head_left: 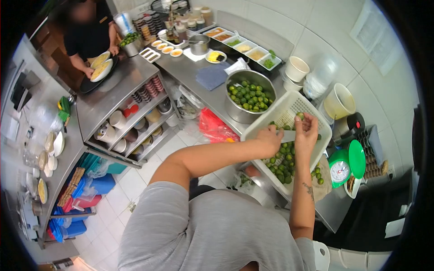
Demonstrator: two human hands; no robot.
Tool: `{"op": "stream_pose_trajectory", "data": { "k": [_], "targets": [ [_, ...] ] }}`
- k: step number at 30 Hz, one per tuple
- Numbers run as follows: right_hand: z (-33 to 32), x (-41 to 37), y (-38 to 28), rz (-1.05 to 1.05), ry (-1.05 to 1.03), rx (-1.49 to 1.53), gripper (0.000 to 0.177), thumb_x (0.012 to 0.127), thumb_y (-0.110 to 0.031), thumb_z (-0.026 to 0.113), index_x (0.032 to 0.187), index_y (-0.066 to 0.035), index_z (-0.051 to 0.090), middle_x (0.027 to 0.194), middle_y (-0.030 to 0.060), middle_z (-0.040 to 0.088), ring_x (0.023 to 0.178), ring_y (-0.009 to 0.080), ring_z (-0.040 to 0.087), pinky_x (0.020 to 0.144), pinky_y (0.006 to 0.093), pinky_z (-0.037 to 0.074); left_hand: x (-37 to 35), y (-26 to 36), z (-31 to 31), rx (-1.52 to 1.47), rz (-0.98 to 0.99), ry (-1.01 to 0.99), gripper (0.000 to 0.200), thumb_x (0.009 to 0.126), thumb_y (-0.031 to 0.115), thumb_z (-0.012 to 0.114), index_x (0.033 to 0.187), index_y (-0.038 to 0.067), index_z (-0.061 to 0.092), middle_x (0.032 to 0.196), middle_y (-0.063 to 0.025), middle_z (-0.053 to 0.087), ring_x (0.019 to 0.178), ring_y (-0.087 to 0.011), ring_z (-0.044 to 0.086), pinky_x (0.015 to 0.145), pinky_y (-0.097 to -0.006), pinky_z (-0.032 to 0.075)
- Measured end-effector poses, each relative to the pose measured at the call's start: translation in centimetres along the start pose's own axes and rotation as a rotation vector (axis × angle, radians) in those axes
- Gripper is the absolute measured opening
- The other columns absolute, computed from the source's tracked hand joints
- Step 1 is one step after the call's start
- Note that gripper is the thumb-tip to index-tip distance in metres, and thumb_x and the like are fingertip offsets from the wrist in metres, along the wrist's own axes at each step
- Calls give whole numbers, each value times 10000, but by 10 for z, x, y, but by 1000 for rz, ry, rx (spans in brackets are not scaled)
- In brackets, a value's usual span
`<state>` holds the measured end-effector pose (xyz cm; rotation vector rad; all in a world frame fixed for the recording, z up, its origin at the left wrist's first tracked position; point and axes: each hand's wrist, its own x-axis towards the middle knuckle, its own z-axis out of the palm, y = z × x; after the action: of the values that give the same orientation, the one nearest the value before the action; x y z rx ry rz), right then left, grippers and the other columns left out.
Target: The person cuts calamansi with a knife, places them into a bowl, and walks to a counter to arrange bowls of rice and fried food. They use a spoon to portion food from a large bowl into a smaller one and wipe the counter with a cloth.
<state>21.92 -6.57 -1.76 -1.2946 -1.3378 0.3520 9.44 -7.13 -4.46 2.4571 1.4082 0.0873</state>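
Maybe the knife (288, 136) is asking for the most care, because its blade is sticking out from the left hand (270, 141) and pointing toward the right hand (308, 128). I'm not seeing well enough to tell if the tip is touching that hand. If the green fruit (299, 116) is turning or slipping, the blade could be nicking a finger, since the fruit is round and the hands are being so near each other. A dropped fruit could also be bouncing over the rim of the white basket (247, 134), which is sitting under both hands.

The left hand is curling into a fist around the knife's handle, and the fingers are hiding most of it. The right hand is bending its fingers in, not all the way, and is pinching the one green fruit near its fingertips.

Below both hands, many more small fruits (285, 169) are lying in the basket. Ahead of the left hand, just past the basket, a metal pot (244, 113) is holding lots more. To the right of the right hand, outside the basket, a green scale (340, 171) is standing on the counter.
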Motion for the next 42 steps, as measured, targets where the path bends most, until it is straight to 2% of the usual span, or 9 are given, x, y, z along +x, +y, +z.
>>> {"op": "stream_pose_trajectory", "data": {
  "k": [4, 8, 14, 22, 24, 26, 34, 38, 42],
  "targets": [
    [45, 23, -10, -113, -123, -83, 264, 806, -133, 693, 1014, -6, 593, 817, 90, 607, 716, 175, 553, 670, 291, 458, -12, -10, -9, 63, 137, 299, 396, 783, 167, 616, 1141, 8, 561, 1103, -182, 502, 1008, -319, 508, 823, -413, 395],
    [87, 43, 3, -363, -174, -574, 491, 770, -124, 701, 1221, -59, 518, 1150, 182, 539, 1021, 344, 514, 893, 425, 410, -60, -55, -44, -117, 204, 442, 195, 786, 112, 587, 949, 4, 598, 1018, -147, 520, 953, -312, 506, 791, -414, 387],
    [205, 47, -85, -585, -465, -292, 421, 785, -54, 636, 1191, -30, 527, 1167, 210, 531, 1082, 380, 487, 955, 422, 374, -127, -190, -41, -339, -67, 772, 109, 830, 90, 530, 865, 1, 583, 947, -181, 525, 894, -359, 521, 755, -443, 424],
    [414, 65, 6, -327, -837, -904, 542, 784, -247, 633, 1214, 50, 490, 1211, 272, 531, 1150, 389, 502, 980, 428, 399, -264, -342, 64, -331, -682, 321, 275, 924, 240, 473, 923, -21, 559, 985, -223, 536, 802, -392, 594, 725, -481, 475],
    [431, 62, 70, -252, -600, -948, 260, 752, -148, 592, 945, 21, 634, 960, 208, 656, 883, 380, 633, 784, 442, 512, -320, -364, 85, -366, -828, 307, 275, 923, 249, 477, 952, -14, 553, 993, -228, 536, 802, -400, 602, 732, -493, 482],
    [432, 57, 121, -441, -458, -1119, 190, 802, -131, 566, 942, -15, 621, 989, 147, 629, 901, 333, 628, 771, 428, 530, -375, -382, 100, -385, -992, 335, 254, 910, 232, 493, 952, -11, 555, 990, -231, 540, 812, -412, 603, 737, -505, 482],
    [447, 41, 63, -102, -228, -1264, 346, 778, -208, 570, 1108, -104, 569, 1135, 156, 560, 1029, 325, 571, 780, 517, 484, -468, -417, 96, -526, -1560, 756, 320, 926, 282, 481, 849, -10, 587, 904, -271, 590, 858, -425, 592, 743, -489, 475],
    [493, 4, 49, -430, 112, -1032, 499, 760, -219, 575, 1242, -121, 489, 1213, 192, 493, 1094, 338, 525, 866, 511, 433, -495, -454, 83, -661, -1488, 1075, 362, 941, 325, 468, 885, -20, 561, 856, -270, 589, 839, -438, 575, 723, -472, 459],
    [576, -37, -21, -622, -195, -404, 468, 708, -50, 583, 1173, -31, 545, 1151, 197, 533, 1094, 379, 502, 931, 441, 412, -538, -504, 33, -385, -1366, 1372, 251, 926, 239, 507, 957, -7, 549, 883, -238, 580, 874, -400, 574, 734, -427, 456]
  ]
}}
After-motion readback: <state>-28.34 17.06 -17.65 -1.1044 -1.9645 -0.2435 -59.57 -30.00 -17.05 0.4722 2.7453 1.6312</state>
